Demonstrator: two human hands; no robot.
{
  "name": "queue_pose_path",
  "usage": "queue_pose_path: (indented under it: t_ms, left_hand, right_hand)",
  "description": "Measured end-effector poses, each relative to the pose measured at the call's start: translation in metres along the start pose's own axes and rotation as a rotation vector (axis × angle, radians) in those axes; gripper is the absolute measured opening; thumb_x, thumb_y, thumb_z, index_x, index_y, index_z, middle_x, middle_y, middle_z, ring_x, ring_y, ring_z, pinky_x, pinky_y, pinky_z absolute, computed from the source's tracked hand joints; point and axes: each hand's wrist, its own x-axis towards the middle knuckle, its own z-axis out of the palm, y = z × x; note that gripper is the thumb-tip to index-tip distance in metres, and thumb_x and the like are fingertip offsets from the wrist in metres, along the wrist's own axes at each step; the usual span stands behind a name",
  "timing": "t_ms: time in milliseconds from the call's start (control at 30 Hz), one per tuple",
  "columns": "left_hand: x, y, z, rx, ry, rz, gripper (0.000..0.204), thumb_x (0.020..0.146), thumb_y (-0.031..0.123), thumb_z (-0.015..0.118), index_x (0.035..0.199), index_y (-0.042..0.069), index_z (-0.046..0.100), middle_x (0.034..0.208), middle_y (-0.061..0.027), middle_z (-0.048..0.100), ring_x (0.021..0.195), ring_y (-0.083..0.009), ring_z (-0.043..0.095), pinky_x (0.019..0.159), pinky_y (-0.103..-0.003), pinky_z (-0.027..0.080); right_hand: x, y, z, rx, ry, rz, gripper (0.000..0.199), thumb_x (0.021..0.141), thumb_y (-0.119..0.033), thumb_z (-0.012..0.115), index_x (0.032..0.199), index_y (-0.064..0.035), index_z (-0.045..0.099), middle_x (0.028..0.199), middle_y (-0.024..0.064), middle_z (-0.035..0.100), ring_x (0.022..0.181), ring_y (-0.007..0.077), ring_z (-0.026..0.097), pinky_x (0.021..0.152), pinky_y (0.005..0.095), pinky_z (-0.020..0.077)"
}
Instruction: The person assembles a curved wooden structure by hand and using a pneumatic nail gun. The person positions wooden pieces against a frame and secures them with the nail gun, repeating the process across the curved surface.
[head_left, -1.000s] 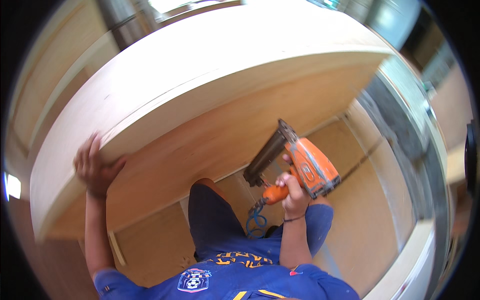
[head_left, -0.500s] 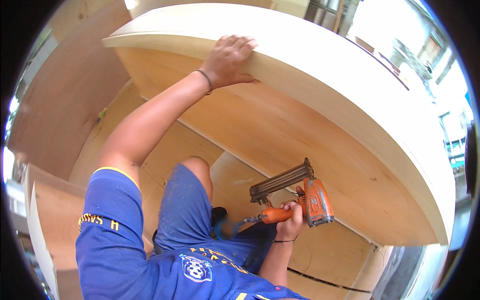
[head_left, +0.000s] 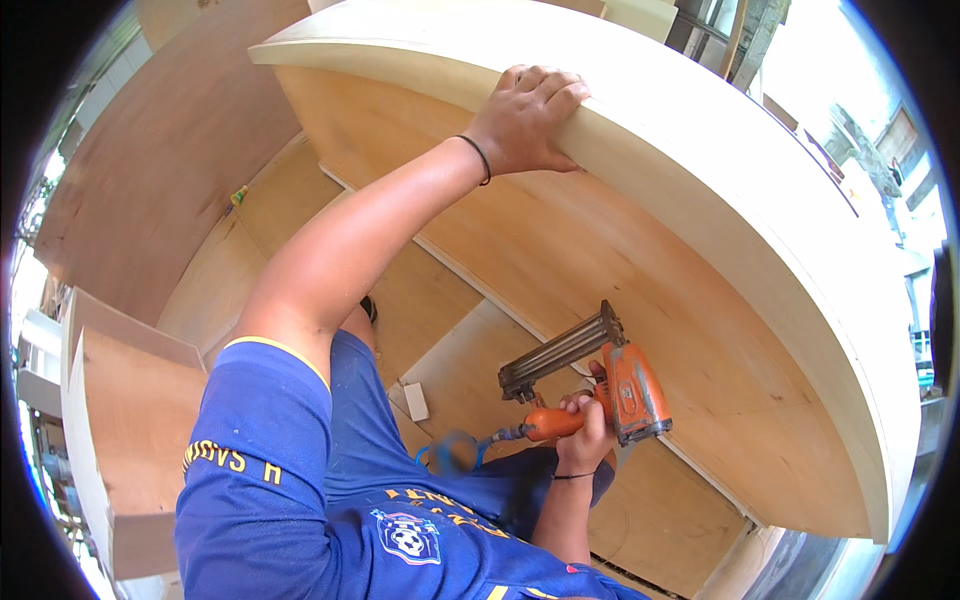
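Two hands in view, both occupied. Left hand (head_left: 528,118) reaches up and forward, palm down, fingers curled over the pale curved edge of a large plywood panel (head_left: 700,300); a thin dark band sits on that wrist. Right hand (head_left: 585,432) is closed around the orange grip of a nail gun (head_left: 600,385), low and right of centre, close to the body. Nail gun body is orange with a long dark magazine running up and to the left; its nose end lies against or just beside the brown underside of the panel, contact not resolvable. A blue air hose (head_left: 450,455) leads from the grip end toward the lap, partly blurred.

Panel: thick light-coloured curved edge, arcing from upper left round to lower right; broad brown face below it. Person wears a blue shirt (head_left: 300,500) with yellow trim. Beneath: plywood floor (head_left: 300,230) made of several sheets; a small white block (head_left: 415,401) lies on it near the knee. A plywood box (head_left: 130,440) stands at left.
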Motion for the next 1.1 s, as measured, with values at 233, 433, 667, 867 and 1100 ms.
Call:
queue_pose_path:
  t_ms: [233, 433, 667, 867, 1100]
  left_hand:
    - [0.04, 0.036, -0.029, -0.032, 0.042, 0.078, 0.084, 0.057, 0.052, 0.083, 0.124, 0.015, 0.05, 0.123, -0.0015, 0.054, 0.116, -0.02, 0.049, 0.098, -0.039, 0.032]
    - [0.05, 0.024, -0.062, -0.05, 0.008, 0.169, 0.091, 0.06, 0.059, 0.08, 0.132, 0.013, 0.048, 0.129, -0.0029, 0.053, 0.124, -0.0213, 0.048, 0.109, -0.046, 0.027]
    - [0.07, -0.125, -0.11, -0.033, -0.065, 0.383, 0.081, 0.067, 0.051, 0.081, 0.129, 0.008, 0.051, 0.124, -0.0125, 0.061, 0.117, -0.031, 0.057, 0.103, -0.048, 0.042]
    - [0.104, -0.153, -0.084, -0.176, -0.144, 0.481, 0.068, 0.076, 0.056, 0.071, 0.121, 0.007, 0.056, 0.12, -0.0105, 0.064, 0.111, -0.0312, 0.062, 0.088, -0.041, 0.052]
    - [0.128, -0.148, -0.042, -0.33, -0.449, 0.497, 0.073, 0.07, 0.04, 0.075, 0.129, 0.006, 0.051, 0.132, -0.014, 0.056, 0.123, -0.0346, 0.054, 0.095, -0.042, 0.049]
  right_hand:
    - [-0.012, -0.014, 0.014, -0.105, 0.029, -0.029, 0.049, 0.078, 0.001, 0.048, 0.127, 0.0021, 0.046, 0.122, 0.0148, 0.055, 0.067, 0.0147, 0.053, 0.061, 0.0325, 0.0496]
    - [-0.018, -0.014, 0.039, -0.172, 0.109, -0.075, 0.043, 0.078, 0.002, 0.047, 0.121, 0.0027, 0.046, 0.124, 0.0154, 0.055, 0.068, 0.0158, 0.053, 0.062, 0.0332, 0.0496]
    - [-0.024, -0.023, 0.06, -0.301, 0.308, -0.137, 0.037, 0.08, 0.0, 0.048, 0.117, 0.0025, 0.05, 0.11, 0.0134, 0.056, 0.068, 0.016, 0.056, 0.063, 0.0323, 0.0499]
    - [-0.014, -0.041, 0.121, -0.168, 0.703, -0.206, 0.028, 0.08, -0.003, 0.052, 0.107, 0.0022, 0.057, 0.076, 0.0077, 0.061, 0.065, 0.0168, 0.059, 0.062, 0.0321, 0.0492]
    - [-0.002, -0.054, 0.149, -0.428, 0.959, -0.199, 0.012, 0.079, -0.006, 0.059, 0.088, 0.0003, 0.063, 0.081, 0.007, 0.063, 0.069, 0.0154, 0.062, 0.064, 0.0323, 0.0501]
